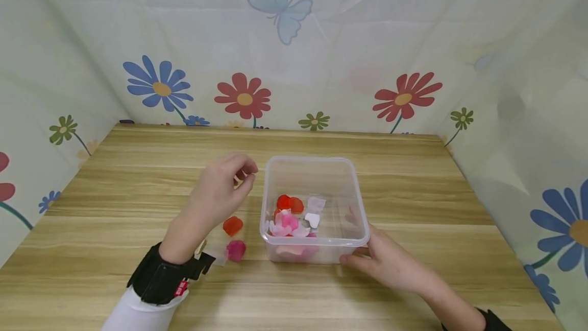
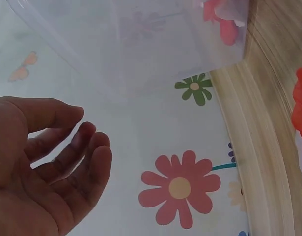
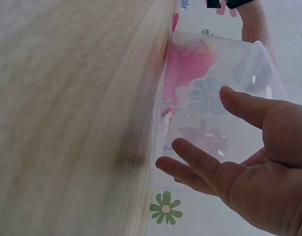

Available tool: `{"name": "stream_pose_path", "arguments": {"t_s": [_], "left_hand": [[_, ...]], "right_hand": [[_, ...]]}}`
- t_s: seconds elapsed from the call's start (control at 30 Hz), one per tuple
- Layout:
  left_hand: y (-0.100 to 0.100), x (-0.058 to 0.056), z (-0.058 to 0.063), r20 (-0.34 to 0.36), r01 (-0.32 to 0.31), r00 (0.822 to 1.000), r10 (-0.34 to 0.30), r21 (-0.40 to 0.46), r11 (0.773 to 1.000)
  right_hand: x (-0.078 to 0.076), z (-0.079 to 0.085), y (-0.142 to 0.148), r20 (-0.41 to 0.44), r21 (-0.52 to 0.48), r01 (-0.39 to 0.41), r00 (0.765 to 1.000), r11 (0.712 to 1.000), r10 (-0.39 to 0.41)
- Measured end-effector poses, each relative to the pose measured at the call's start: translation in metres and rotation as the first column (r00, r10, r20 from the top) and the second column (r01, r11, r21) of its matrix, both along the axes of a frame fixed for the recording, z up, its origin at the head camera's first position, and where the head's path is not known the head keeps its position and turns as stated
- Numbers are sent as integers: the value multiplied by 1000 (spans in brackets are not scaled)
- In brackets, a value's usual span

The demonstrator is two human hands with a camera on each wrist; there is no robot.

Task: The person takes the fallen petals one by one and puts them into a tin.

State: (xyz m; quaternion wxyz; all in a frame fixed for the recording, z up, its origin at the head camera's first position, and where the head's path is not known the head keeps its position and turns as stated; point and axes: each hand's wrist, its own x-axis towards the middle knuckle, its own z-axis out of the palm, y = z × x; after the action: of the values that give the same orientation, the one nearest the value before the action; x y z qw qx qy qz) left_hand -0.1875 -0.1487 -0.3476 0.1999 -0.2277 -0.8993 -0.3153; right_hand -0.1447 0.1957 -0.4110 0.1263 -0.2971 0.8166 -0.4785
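Note:
A clear plastic box [image 1: 321,250] stands on the table with red, pink and white artificial petals [image 1: 289,221] inside it. Left of its rim hovers my left hand [image 1: 220,185], fingers loosely curled; the left wrist view shows nothing between thumb and fingers. My right hand [image 1: 386,259] is at the near right corner of the box, with its thumb and fingers [image 3: 200,160] spread and fairly straight beside the wall. On the table below my left hand lie an orange-red petal [image 1: 233,226], a magenta petal [image 1: 236,250] and a whitish petal [image 1: 218,255], partly hidden by the wrist strap.
The wood-grain table [image 1: 413,188] meets a pale backdrop [image 1: 349,65] printed with flowers and a butterfly at its far edge. Similar cloth hangs along the left and right sides. A black strap [image 1: 161,275] wraps the left wrist.

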Motion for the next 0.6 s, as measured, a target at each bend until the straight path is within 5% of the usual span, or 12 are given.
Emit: {"name": "stream_pose_path", "arguments": {"t_s": [0.13, 0.3, 0.6], "left_hand": [[-5, -3, -5, 155, -53, 985, 72, -119, 991], [-11, -7, -12, 373, -32, 918, 133, -266, 964], [-22, -17, -25, 569, 56, 812, 128, -295, 954]], "right_hand": [[0, 0, 0, 1, -3, -2, 1000, 1000, 2], [0, 0, 0, 2, -6, -6, 1000, 1000, 6], [0, 1, -1, -6, 4, -2, 1000, 1000, 2]]}}
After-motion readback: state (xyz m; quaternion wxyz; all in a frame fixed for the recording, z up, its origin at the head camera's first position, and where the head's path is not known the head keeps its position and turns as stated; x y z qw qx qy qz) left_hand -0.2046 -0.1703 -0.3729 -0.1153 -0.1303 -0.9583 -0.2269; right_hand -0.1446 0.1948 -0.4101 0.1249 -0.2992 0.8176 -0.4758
